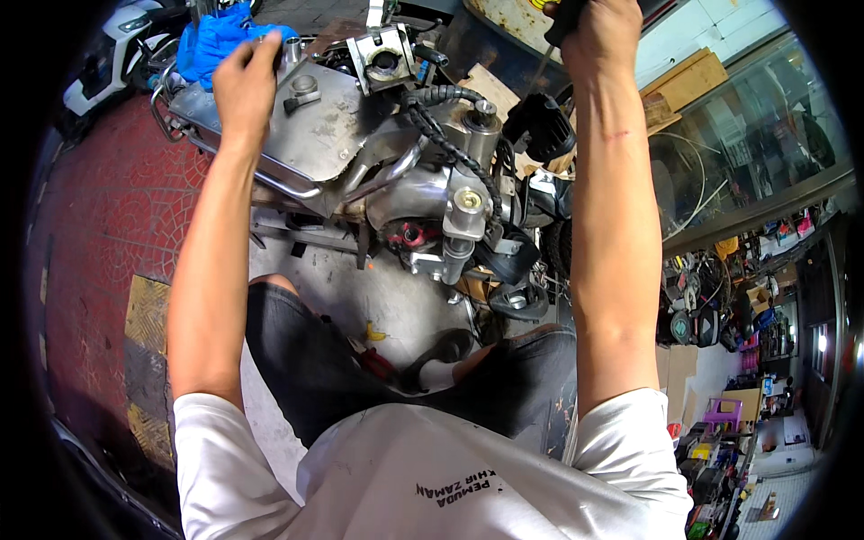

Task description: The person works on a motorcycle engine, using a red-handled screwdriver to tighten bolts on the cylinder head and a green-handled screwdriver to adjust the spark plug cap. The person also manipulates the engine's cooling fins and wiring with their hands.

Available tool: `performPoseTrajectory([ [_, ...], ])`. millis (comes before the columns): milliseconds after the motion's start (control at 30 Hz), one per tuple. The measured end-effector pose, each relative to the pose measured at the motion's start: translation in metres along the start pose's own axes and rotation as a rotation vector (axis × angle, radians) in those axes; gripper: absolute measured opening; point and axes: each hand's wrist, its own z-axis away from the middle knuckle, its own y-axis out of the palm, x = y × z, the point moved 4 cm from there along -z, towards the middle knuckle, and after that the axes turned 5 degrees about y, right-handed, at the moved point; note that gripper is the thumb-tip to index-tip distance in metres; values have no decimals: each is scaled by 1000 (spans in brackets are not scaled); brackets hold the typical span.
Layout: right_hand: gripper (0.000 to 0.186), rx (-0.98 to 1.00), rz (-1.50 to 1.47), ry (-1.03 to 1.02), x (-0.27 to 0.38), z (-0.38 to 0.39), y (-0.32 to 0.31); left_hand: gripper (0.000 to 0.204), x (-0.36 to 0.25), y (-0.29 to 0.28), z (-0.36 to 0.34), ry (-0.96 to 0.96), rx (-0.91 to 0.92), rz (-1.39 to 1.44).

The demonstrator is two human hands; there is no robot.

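Observation:
My left hand [247,88] is raised over a silver metal panel, its fingers curled together beside a blue plastic sheet [216,45]. What it pinches, if anything, is hidden. Up at the top edge, my right hand [607,38] is wrapped round a black-handled tool [565,22], partly cut off by the frame; a thin shaft seems to point down from it. Before me stands a stripped motor vehicle with a flat metal panel [324,135], a ribbed black hose [450,135] and a square metal bracket [383,61]. A small round metal part [304,86] lies on the panel.
Red-handled pliers [373,362] lie on the floor between my legs, near a small yellow item [373,332]. A white scooter [103,58] is parked at the far left. At the right are a glass case [747,135], wooden boards [684,85] and a purple stool [723,414].

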Motion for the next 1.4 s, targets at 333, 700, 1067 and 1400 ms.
performPoseTrajectory([
  [333,49,80,-88,81,-7,-3,-8,33,84,-5,48,34,146,7],
  [700,54,36,-31,97,-8,-11,8,35,79,-5,48,-41,147,-54],
  [1067,48,187,-147,80,2,-6,16,35,76,-3,47,-53,145,-38],
  [1400,45,255,-331,278,1,-12,7,34,81,-4,46,-28,135,-71],
])
